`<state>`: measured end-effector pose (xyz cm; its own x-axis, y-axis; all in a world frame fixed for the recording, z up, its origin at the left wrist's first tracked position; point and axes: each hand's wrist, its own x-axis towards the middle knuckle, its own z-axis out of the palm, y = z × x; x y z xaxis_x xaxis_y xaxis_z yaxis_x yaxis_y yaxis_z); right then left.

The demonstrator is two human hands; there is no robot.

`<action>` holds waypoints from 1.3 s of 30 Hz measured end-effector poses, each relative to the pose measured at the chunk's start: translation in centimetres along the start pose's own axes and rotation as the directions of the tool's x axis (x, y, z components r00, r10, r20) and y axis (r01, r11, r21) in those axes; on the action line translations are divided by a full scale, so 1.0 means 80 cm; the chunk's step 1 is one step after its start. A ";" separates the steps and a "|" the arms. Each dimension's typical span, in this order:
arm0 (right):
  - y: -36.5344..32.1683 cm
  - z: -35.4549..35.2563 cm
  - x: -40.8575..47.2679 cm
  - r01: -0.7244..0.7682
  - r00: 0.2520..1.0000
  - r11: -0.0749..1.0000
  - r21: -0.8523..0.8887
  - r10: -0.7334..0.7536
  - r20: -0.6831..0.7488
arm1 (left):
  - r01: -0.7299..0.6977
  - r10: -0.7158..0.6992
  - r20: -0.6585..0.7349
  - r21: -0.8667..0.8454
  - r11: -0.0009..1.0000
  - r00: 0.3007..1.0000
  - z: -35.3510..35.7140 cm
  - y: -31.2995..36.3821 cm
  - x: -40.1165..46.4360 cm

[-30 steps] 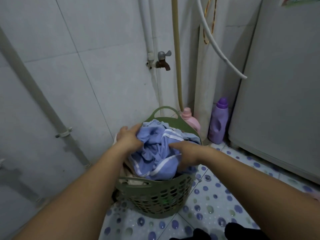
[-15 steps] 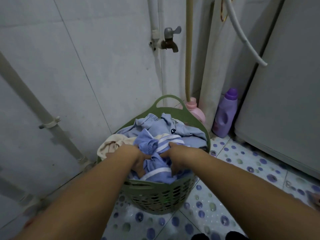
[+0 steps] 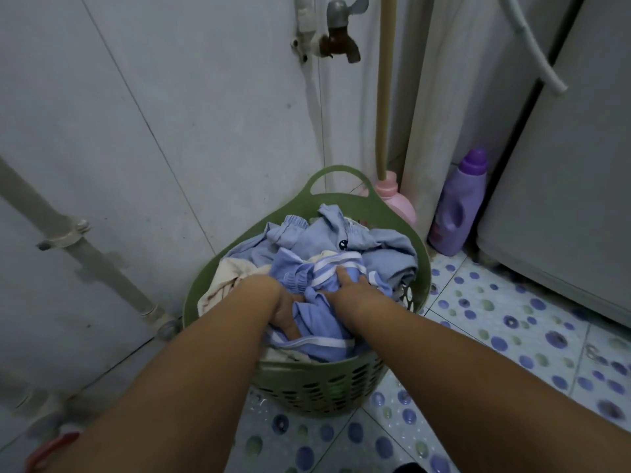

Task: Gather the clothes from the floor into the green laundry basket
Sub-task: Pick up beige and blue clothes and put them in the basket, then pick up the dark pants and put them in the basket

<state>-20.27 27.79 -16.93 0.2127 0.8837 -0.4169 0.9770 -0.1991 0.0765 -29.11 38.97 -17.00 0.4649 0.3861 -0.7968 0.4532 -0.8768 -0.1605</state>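
green basket (image 3: 421,264): full, blue clothes (image 3: 386,249) + cream cloth (image 3: 223,279) | L hand (image 3: 285,310) & R hand (image 3: 351,290): both clutching striped blue garment (image 3: 319,317)

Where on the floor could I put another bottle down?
Bare tiles lie right of the green basket, between it and the grey appliance, and in front of the basket. The corner is crowded: the pink bottle touches the basket, the purple bottle stands beside the appliance.

A tiled floor (image 3: 495,322) with blue and green dots is carrying a green basket (image 3: 317,387) by the wall. A pink bottle (image 3: 397,203) is standing just behind the basket, and a purple bottle (image 3: 457,206) is standing nearby beside a grey appliance (image 3: 563,199).
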 end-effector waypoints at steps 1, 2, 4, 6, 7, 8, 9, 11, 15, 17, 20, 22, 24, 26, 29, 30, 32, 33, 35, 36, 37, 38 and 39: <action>-0.002 -0.009 -0.013 -0.008 0.999 0.998 0.060 0.006 0.032 | -0.015 0.015 0.021 -0.030 0.999 1.000 0.002 0.003 -0.005; -0.002 -0.019 -0.024 -0.020 0.999 0.994 0.110 0.015 0.046 | -0.024 0.027 0.040 -0.060 0.998 0.999 0.003 0.006 -0.010; -0.007 -0.034 -0.054 0.001 0.998 0.989 0.149 -0.012 0.067 | -0.009 0.017 0.080 -0.097 0.995 0.997 0.003 0.017 -0.028; -0.011 -0.036 -0.071 0.023 0.992 0.994 0.111 -0.036 0.118 | 0.006 0.004 0.103 -0.098 0.995 0.995 -0.003 0.026 -0.045; -0.013 -0.037 -0.082 0.007 0.983 0.995 0.098 -0.024 0.180 | 0.022 -0.016 0.097 -0.064 0.998 0.995 -0.008 0.032 -0.055; -0.013 -0.039 -0.087 -0.015 0.979 0.994 0.112 -0.009 0.204 | 0.054 -0.053 0.071 -0.009 0.999 0.996 -0.014 0.035 -0.064; -0.013 -0.046 -0.102 -0.027 0.980 0.992 0.122 0.002 0.200 | 0.076 -0.079 0.036 0.071 0.995 0.996 -0.019 0.040 -0.076; -0.004 -0.054 -0.125 -0.021 0.994 0.991 0.132 0.007 0.108 | 0.124 -0.115 -0.063 0.177 0.976 0.991 -0.032 0.052 -0.095; 0.029 -0.045 -0.163 -0.091 0.991 0.994 0.062 0.084 0.108 | 0.225 -0.150 -0.344 0.188 0.956 0.927 -0.067 0.090 -0.129; 0.052 -0.035 -0.181 -0.157 0.983 0.985 0.072 0.148 0.108 | 0.180 -0.134 -0.402 0.077 0.981 0.906 -0.083 0.118 -0.143; 0.085 -0.031 -0.227 -0.237 0.970 0.968 0.085 0.230 0.082 | 0.022 0.030 -0.487 0.101 0.995 0.873 -0.095 0.164 -0.161; 0.107 -0.026 -0.259 -0.281 0.958 0.955 0.097 0.274 0.080 | -0.066 0.100 -0.539 0.082 0.994 0.836 -0.103 0.203 -0.168; 0.128 -0.020 -0.279 -0.334 0.941 0.937 0.106 0.325 0.097 | -0.120 0.132 -0.538 0.058 0.991 0.833 -0.111 0.238 -0.171; 0.151 -0.009 -0.294 -0.390 0.920 0.910 0.143 0.379 0.096 | -0.217 0.226 -0.605 0.090 0.972 0.763 -0.118 0.271 -0.169; 0.188 0.014 -0.325 -0.451 0.892 0.861 0.236 0.441 0.096 | -0.323 0.327 -0.660 0.133 0.937 0.676 -0.121 0.322 -0.173; 0.203 0.027 -0.336 -0.472 0.881 0.841 0.265 0.463 0.100 | -0.346 0.347 -0.662 0.140 0.928 0.664 -0.122 0.342 -0.171; 0.234 0.056 -0.358 -0.511 0.857 0.794 0.329 0.501 0.122 | -0.384 0.384 -0.653 0.151 0.911 0.653 -0.124 0.376 -0.168; 0.250 0.071 -0.372 -0.537 0.840 0.765 0.356 0.526 0.135 | -0.411 0.406 -0.642 0.152 0.899 0.650 -0.124 0.393 -0.164; 0.286 0.110 -0.407 -0.600 0.793 0.700 0.386 0.584 0.174 | -0.469 0.452 -0.619 0.149 0.870 0.642 -0.123 0.434 -0.157; 0.303 0.132 -0.428 -0.641 0.760 0.655 0.400 0.615 0.211 | -0.497 0.477 -0.597 0.147 0.855 0.645 -0.120 0.457 -0.152; 0.318 0.156 -0.451 -0.681 0.726 0.613 0.400 0.639 0.255 | -0.526 0.502 -0.579 0.142 0.838 0.643 -0.115 0.479 -0.147; 0.326 0.173 -0.465 -0.713 0.696 0.582 0.392 0.655 0.294 | -0.550 0.513 -0.575 0.127 0.826 0.637 -0.110 0.490 -0.142; 0.336 0.194 -0.483 -0.746 0.662 0.547 0.381 0.672 0.332 | -0.581 0.531 -0.564 0.109 0.806 0.632 -0.103 0.508 -0.136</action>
<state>-2.46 -18.27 -12.86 0.7921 0.3110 -0.5253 0.3700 -0.9290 0.0079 -9.46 1.47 -10.04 0.9636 -0.0603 -0.2604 0.0128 -0.9627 0.2704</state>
